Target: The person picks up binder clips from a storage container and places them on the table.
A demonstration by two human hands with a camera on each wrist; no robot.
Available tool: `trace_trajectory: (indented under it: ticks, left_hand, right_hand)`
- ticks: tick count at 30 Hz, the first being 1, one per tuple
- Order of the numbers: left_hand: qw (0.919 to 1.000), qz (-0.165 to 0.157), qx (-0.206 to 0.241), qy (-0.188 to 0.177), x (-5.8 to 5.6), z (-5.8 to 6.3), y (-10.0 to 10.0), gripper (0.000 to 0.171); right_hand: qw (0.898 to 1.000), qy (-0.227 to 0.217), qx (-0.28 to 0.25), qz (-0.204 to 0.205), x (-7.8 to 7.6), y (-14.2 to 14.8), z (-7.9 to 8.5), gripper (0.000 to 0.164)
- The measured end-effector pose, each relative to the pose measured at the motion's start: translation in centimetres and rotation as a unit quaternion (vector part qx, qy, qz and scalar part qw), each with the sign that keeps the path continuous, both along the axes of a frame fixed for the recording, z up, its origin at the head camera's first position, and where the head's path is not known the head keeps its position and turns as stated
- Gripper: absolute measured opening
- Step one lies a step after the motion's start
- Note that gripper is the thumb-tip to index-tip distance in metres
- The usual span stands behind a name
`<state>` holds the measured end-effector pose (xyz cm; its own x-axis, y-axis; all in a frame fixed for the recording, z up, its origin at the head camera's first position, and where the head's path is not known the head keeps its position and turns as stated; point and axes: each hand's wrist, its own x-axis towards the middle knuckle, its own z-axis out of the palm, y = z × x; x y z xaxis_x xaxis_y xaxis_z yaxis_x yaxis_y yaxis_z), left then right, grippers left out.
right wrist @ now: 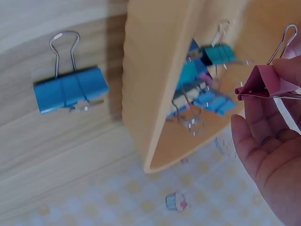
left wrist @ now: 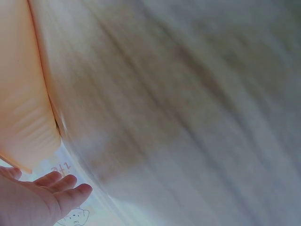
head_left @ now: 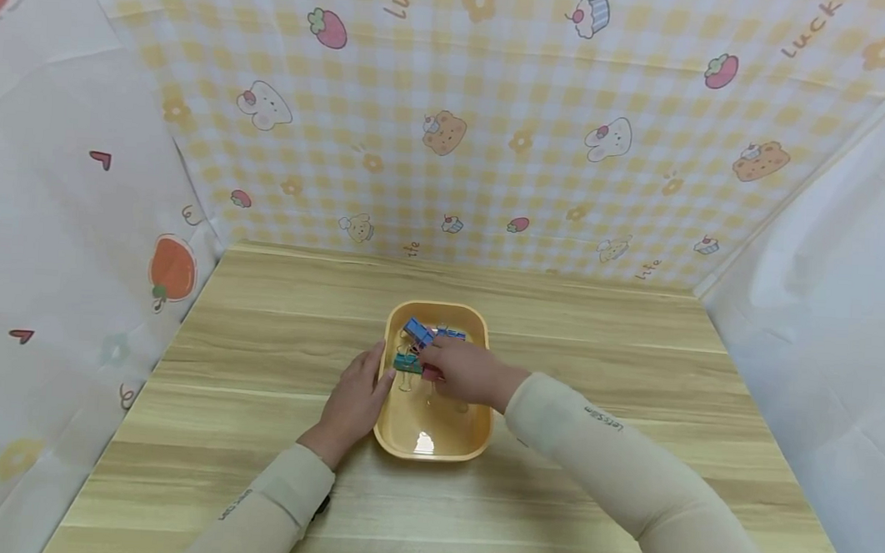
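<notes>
Pink clip (right wrist: 272,80), pinched by right fingers (right wrist: 257,114)

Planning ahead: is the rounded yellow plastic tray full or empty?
Tray partly filled: coloured metal binder clips lie toward its far end; near end bare.

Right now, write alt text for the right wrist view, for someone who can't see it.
The right hand holds a pink binder clip by an orange tray with several more clips inside. Outside the tray, one blue clip rests on the wood-grain table.
</notes>
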<state>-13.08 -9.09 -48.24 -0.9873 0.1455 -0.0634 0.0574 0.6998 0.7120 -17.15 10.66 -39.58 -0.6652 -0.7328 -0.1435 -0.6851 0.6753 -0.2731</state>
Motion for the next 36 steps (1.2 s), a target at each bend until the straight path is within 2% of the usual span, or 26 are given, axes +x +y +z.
trace_trajectory:
  ticks: [7, 14, 20, 27, 36]
  left_hand:
    - [1.0, 0.0, -0.002, 0.0, 0.1, 0.1, 0.0, 0.061]
    - [1.0, 0.006, -0.005, 0.006, 0.1, 0.1, 0.2, 0.06]
    - [0.9999, 0.009, -0.006, -0.003, 0.0, 0.1, 0.2, 0.06]
    - [0.9999, 0.008, -0.006, -0.006, 0.1, 0.2, 0.1, 0.061]
    - [0.9999, 0.007, -0.006, -0.014, 0.1, 0.5, 0.1, 0.061]
  right_hand:
    - [0.998, 0.025, -0.054, -0.018, -0.4, 1.2, 1.0, 0.007]
    - [0.997, 0.035, -0.055, -0.045, -0.7, 2.1, 1.5, 0.012]
    - [0.996, 0.013, -0.056, -0.072, -0.8, 3.1, 2.0, 0.017]
    - [0.994, 0.007, -0.044, -0.103, -0.9, 4.3, 1.8, 0.018]
    - [0.992, 0.003, -0.057, -0.117, -1.0, 5.8, 1.6, 0.017]
